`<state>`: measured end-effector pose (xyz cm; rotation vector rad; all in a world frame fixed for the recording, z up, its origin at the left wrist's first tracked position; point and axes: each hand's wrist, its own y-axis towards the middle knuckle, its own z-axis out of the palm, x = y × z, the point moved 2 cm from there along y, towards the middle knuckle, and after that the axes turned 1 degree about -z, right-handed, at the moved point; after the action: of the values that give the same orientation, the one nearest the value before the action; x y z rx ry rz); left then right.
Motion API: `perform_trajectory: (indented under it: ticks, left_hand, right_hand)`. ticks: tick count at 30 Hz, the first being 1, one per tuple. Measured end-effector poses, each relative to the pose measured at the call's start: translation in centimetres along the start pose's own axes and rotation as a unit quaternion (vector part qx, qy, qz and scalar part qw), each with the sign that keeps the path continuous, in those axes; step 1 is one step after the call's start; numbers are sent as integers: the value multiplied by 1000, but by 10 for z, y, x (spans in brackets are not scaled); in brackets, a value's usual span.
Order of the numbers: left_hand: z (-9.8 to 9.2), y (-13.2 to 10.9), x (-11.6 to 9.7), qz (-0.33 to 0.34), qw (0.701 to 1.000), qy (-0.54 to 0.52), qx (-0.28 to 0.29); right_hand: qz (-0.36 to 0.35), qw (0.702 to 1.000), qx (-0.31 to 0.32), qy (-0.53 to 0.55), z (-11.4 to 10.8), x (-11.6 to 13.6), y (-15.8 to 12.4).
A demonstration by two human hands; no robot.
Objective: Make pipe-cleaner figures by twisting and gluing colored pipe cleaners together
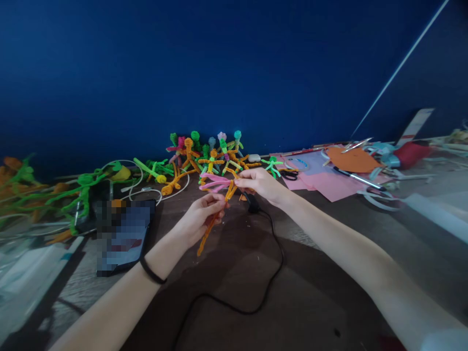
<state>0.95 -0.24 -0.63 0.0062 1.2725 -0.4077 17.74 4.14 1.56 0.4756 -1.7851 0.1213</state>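
- Left hand (199,217), centre of the frame: our grip is closed around an orange pipe-cleaner stem (212,225), fingers wrapped on its upper part so the lower end hangs free and slants down-left above the desk (321,273). Held this way, the stem stays steady while the top is worked.
- Right hand (261,184), just right of centre: our fingertips pinch narrowly at the point where pink pipe cleaners (215,183) meet the orange stem; the pink loops fan out to the left of that pinch. A fine grip suits twisting thin wire.
- Both hands are raised off the desk, near each other, the piece spanning between them.
- Finished pipe-cleaner figures (210,156), upper centre: a cluster in orange, green, pink and teal, propped by the blue wall (234,63), seemingly set aside out of the working space.
- Green pipe-cleaner stems (84,187), left of frame, lying loose beside white cables.
- Tablet (122,236), lower left, screen blurred.
- Black cable (272,263), curling across the lower centre of the desk.
- Pink paper sheets (329,185) and an orange paper piece (353,160), upper right, with tools we cannot identify surely.
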Motion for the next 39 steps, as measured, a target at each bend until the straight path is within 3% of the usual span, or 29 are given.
perform_trajectory:
  ticks: [7,12,19,28,33,39]
  left_hand:
    - [-12,9,4,48,994,98,26]
    - [-11,4,-5,107,965,238,-18]
    - [-12,6,-2,92,984,152,-15]
    - [-6,2,-4,114,975,179,-57]
    - [-9,6,1,133,977,138,-89]
    - [-12,8,7,135,976,147,-86]
  right_hand:
    - [48,994,67,70,9,6,-4]
    - [18,995,97,15,12,12,-9]
    - [-12,993,109,-35,6,18,-11]
    - [-47,989,84,-113,11,19,-14]
    - [-29,990,72,-114,13,20,-15]
    - [-49,990,80,-101,13,17,-14]
